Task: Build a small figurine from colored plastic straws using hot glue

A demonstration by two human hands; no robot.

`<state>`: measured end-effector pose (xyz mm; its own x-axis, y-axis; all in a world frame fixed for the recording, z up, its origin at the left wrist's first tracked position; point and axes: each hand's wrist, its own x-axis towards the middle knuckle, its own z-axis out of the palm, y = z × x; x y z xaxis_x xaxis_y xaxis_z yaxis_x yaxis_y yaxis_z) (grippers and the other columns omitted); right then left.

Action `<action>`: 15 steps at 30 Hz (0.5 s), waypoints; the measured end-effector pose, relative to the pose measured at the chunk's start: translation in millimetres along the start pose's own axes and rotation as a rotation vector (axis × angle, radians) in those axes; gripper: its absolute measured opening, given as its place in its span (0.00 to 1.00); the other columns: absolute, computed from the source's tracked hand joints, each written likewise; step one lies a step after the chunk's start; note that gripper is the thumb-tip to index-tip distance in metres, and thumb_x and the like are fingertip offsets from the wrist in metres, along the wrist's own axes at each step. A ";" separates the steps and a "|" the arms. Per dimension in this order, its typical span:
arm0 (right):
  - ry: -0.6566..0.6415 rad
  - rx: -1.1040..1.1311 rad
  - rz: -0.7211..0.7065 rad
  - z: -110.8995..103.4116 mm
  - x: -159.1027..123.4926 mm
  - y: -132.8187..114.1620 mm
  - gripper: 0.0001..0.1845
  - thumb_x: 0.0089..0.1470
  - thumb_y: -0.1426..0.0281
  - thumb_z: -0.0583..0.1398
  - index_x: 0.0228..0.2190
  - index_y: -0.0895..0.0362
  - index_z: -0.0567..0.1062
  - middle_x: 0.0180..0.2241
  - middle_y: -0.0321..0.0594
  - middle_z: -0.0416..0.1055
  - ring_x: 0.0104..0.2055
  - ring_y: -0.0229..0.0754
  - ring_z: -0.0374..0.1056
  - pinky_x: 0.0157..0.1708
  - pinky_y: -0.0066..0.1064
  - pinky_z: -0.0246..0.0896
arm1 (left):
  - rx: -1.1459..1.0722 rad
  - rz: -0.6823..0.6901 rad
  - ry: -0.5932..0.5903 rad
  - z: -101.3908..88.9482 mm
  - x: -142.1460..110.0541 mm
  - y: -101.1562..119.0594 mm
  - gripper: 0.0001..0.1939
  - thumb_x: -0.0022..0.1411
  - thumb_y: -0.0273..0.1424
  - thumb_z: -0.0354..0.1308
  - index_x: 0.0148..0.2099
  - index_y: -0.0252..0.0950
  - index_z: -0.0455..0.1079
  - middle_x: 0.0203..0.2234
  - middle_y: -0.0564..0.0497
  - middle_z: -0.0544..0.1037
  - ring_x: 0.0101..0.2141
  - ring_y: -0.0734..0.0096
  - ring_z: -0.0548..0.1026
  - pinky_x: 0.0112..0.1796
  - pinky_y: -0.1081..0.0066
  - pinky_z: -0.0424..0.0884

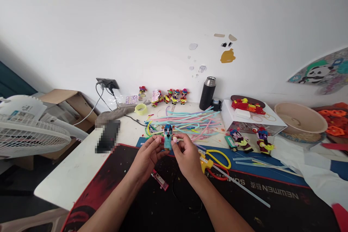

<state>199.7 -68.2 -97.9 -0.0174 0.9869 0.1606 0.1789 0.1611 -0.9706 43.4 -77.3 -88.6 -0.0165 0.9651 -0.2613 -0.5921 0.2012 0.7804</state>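
Observation:
A small fuzzy pipe-cleaner doll [168, 142] with a turquoise body and a blue headpiece stands upright between my hands, above the desk mat. My left hand [150, 152] grips it from the left, fingers curled at its side and base. On the other side, my right hand [187, 155] pinches at the doll's right edge, where a small pale tip shows by the thumb. Whether that tip belongs to the doll I cannot tell. Just right of my right hand lies a yellow glue gun [205, 162] with a long glue stick. Below my hands is a red lighter [160, 180].
Bundled pastel pipe cleaners [190, 120] lie behind my hands. Finished dolls [176, 96] line the wall; two more [263, 141] are at right. A black thermos [208, 93], white box [251, 119], beige bowl [300, 116], yellow tape roll [140, 108] and fan [32, 130] surround the workspace.

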 end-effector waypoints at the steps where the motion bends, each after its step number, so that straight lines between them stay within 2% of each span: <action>1: 0.001 0.018 0.008 0.3 -0.3 -0.2 0.13 0.64 0.58 0.60 0.42 0.54 0.74 0.18 0.28 0.64 0.20 0.39 0.60 0.23 0.29 0.52 | -0.008 -0.002 0.008 0.5 0.0 -0.2 0.16 0.54 0.34 0.77 0.42 0.33 0.78 0.37 0.47 0.81 0.36 0.66 0.81 0.37 0.67 0.83; 15: -0.001 0.264 0.123 5.9 0.2 11.2 0.16 0.63 0.53 0.61 0.42 0.52 0.71 0.18 0.26 0.61 0.17 0.35 0.52 0.18 0.27 0.46 | -0.036 0.007 0.011 6.1 2.9 -2.3 0.18 0.53 0.36 0.78 0.42 0.32 0.79 0.36 0.47 0.82 0.35 0.66 0.81 0.36 0.67 0.83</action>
<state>195.9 -66.1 -109.8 -0.0125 0.9992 0.0388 -0.0826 0.0377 -0.9959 49.7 -74.0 -87.7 -0.0296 0.9647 -0.2618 -0.6206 0.1876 0.7614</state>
